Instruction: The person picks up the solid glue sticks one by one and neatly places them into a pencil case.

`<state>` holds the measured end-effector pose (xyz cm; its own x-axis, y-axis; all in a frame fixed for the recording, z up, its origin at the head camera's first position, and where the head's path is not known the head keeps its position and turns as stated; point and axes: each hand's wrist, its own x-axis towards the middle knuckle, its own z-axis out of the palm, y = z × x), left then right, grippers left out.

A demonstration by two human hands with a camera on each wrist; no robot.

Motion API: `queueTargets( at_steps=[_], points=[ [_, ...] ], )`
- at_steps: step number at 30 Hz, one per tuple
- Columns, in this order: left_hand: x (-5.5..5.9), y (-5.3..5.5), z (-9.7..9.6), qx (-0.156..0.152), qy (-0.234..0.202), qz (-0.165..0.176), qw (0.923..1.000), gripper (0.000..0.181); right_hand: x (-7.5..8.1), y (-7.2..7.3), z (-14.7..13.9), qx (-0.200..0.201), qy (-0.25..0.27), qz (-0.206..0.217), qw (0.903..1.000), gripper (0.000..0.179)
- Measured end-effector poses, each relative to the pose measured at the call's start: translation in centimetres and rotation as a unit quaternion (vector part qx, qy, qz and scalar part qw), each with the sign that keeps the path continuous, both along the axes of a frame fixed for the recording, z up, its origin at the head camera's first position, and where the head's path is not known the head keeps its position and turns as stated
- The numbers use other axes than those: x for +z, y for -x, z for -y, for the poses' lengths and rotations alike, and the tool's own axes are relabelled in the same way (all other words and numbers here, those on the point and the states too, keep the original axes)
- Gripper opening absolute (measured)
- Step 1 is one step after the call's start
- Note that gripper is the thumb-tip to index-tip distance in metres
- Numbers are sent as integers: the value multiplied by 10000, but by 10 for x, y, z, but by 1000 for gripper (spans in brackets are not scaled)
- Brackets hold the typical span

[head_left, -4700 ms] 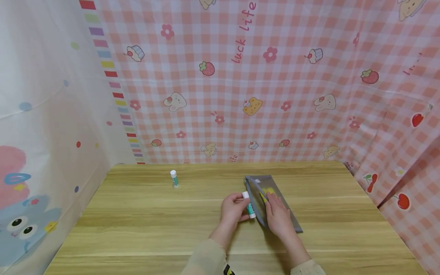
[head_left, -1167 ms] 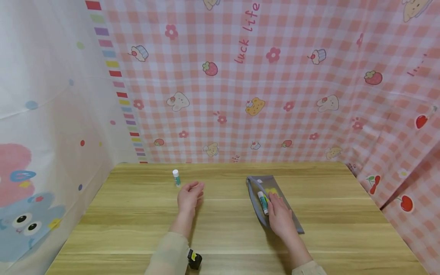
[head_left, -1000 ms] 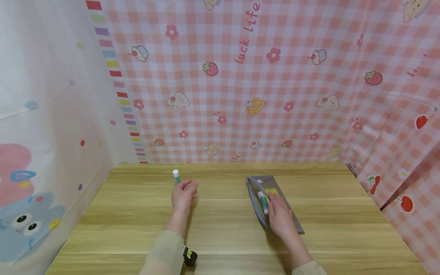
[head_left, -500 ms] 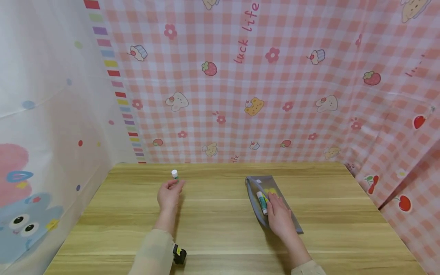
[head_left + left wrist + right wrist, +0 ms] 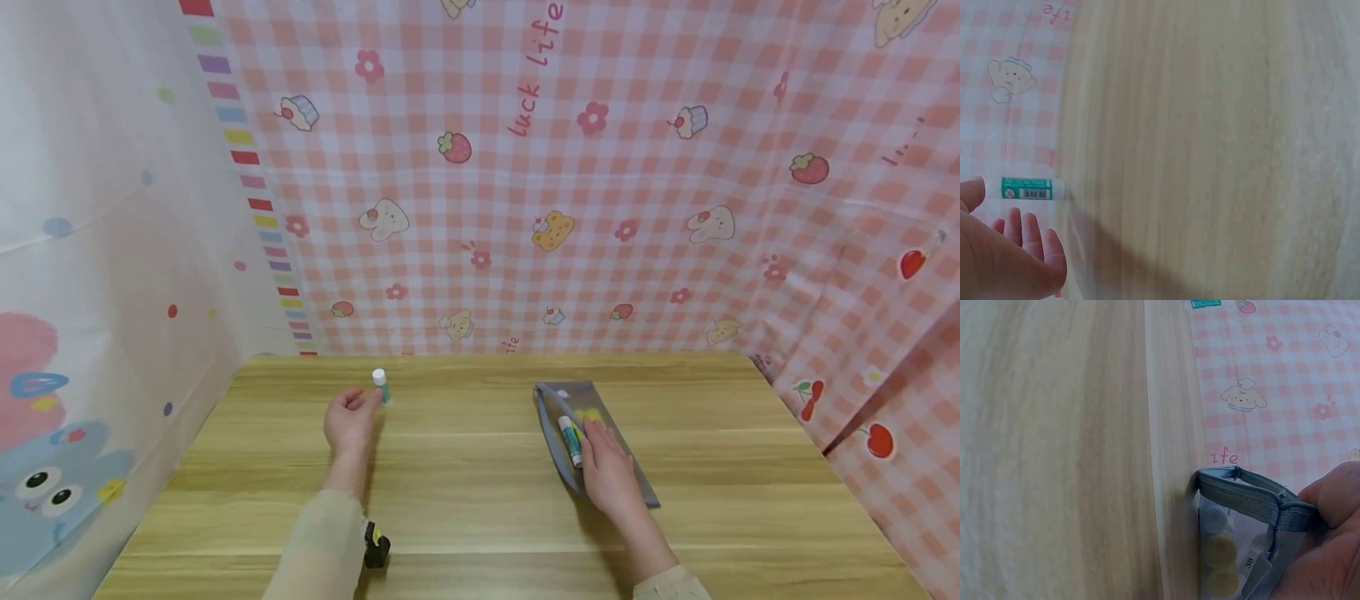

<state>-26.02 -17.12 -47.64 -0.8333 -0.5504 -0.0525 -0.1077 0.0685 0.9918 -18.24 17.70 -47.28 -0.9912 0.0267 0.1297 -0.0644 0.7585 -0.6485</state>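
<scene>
A glue stick (image 5: 385, 390) with a white cap and teal label stands upright near the table's back left. My left hand (image 5: 348, 425) is right beside it, fingers loosely bent; in the left wrist view the thumb (image 5: 971, 192) and fingers are spread around the glue stick (image 5: 1025, 189) without closing on it. My right hand (image 5: 611, 471) holds a grey mesh zip pouch (image 5: 579, 395) by the side of its mouth, keeping it gaping. Inside lie another glue stick (image 5: 570, 442) and something yellow (image 5: 591, 414); the right wrist view shows round yellow ends (image 5: 1219, 550) through the mesh.
The wood-grain table (image 5: 465, 500) backs onto a pink checked curtain (image 5: 495, 183). A white printed curtain (image 5: 112, 250) hangs at the left. A small black camera (image 5: 377, 546) is strapped at my left wrist.
One glue stick, earlier in my left hand at the pouch mouth, is now in the pouch. My left hand has moved left to the standing glue stick. The right hand keeps its place.
</scene>
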Motion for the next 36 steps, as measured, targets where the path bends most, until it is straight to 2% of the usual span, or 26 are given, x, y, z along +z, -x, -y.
queueTargets(
  at_steps=[6, 12, 19, 30, 36],
  points=[
    [-5, 9, 1, -130, -40, -198, 9997, 45, 0, 1, 0, -8, -2, -48, 10000, 42],
    [-5, 17, 0, -237, 18, -310, 9992, 47, -1, 2, 0, -3, -28, -30, 10000, 42],
    [-2, 22, -1, -360, 323, -517, 9975, 49, 0, 1, 1, -1, -9, -29, 10000, 42],
    [-5, 29, 1, -562, 614, -401, 9957, 49, -1, 2, 1, 11, 11, -60, 10000, 42],
    [-9, 32, 1, -534, 709, -521, 9947, 45, -2, 2, 2, -2, 3, -60, 10000, 42]
  ],
)
